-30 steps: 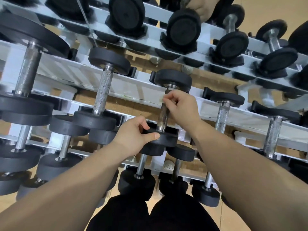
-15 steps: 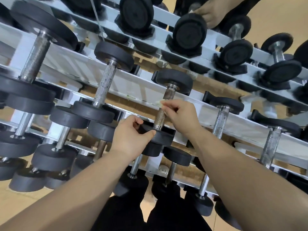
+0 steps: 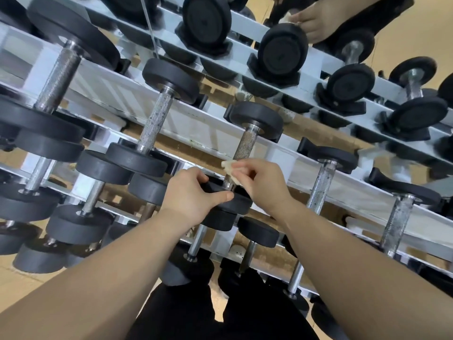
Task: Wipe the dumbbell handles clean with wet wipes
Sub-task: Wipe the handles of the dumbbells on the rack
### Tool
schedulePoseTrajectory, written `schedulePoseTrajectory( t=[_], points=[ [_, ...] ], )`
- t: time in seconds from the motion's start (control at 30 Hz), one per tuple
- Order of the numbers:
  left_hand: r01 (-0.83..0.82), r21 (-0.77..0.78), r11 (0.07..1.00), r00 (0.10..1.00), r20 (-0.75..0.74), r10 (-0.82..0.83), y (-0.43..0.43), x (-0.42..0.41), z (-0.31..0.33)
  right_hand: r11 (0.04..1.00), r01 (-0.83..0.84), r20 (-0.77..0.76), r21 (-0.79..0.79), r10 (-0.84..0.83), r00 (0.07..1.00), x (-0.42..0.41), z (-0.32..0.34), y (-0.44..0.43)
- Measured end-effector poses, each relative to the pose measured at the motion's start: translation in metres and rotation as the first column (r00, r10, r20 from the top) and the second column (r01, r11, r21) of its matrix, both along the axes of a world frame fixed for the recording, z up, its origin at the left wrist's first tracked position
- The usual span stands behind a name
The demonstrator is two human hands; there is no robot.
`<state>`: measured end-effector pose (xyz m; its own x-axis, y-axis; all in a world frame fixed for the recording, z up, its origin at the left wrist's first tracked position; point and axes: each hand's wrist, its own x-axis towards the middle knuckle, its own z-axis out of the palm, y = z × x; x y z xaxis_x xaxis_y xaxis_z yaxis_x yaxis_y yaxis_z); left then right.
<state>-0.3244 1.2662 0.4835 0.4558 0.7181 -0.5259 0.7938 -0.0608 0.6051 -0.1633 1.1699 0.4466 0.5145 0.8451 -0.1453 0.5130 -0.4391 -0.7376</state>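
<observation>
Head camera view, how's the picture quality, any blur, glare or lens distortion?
Head view: sharp centrally, knurling on the steel dumbbell handle reads clearly, beside the pale wet wipe, the left hand and the right hand. Head view: wide-angle stretch skews the white metal rack rail and swells the forearms near the bottom edge. Head view: light soft, even, no strong glare.

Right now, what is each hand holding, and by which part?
The left hand grips the dumbbell by the rim of its near black weight. The right hand pinches a wet wipe against the lower end of that dumbbell's handle.
</observation>
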Motion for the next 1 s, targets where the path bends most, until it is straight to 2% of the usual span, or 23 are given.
schedulePoseTrajectory(
  t=[0.2,0.3,0.43,0.53,0.7,0.77,0.93,1.0],
  points=[
    [-0.001,-0.013,1.0,1.0,0.012,0.001,0.0,-0.001,-0.002,0.998,0.058,0.077,-0.008,-0.057,0.995,0.016,0.004,0.03],
    [0.006,-0.028,1.0,1.0,0.018,-0.006,0.001,-0.001,-0.003,1.0,-0.021,0.134,-0.003,0.021,0.991,0.003,0.0,0.01],
    [0.02,-0.021,1.0,1.0,0.02,-0.02,0.002,-0.002,-0.003,0.994,-0.108,0.113,-0.016,0.11,0.988,-0.009,0.001,-0.007],
    [0.014,-0.023,1.0,1.0,0.022,-0.013,0.002,-0.002,-0.004,0.99,-0.139,0.201,-0.011,0.138,0.97,0.002,0.002,0.01],
    [0.023,-0.023,0.999,0.999,0.028,-0.023,0.002,-0.002,-0.003,0.994,0.099,0.24,0.04,-0.106,0.965,0.014,0.004,0.032],
    [0.022,-0.022,1.0,0.999,0.031,-0.021,0.002,-0.002,-0.003,0.991,0.12,0.218,0.054,-0.129,0.968,0.008,0.003,0.025],
    [0.009,-0.016,1.0,0.999,0.031,-0.009,-0.001,-0.003,-0.005,0.986,-0.164,0.228,-0.001,0.16,0.96,-0.006,-0.002,-0.012],
    [0.009,-0.014,1.0,0.999,0.034,-0.009,0.0,-0.003,-0.005,0.974,-0.226,0.23,-0.013,0.223,0.947,-0.001,-0.002,-0.011]
  ],
)
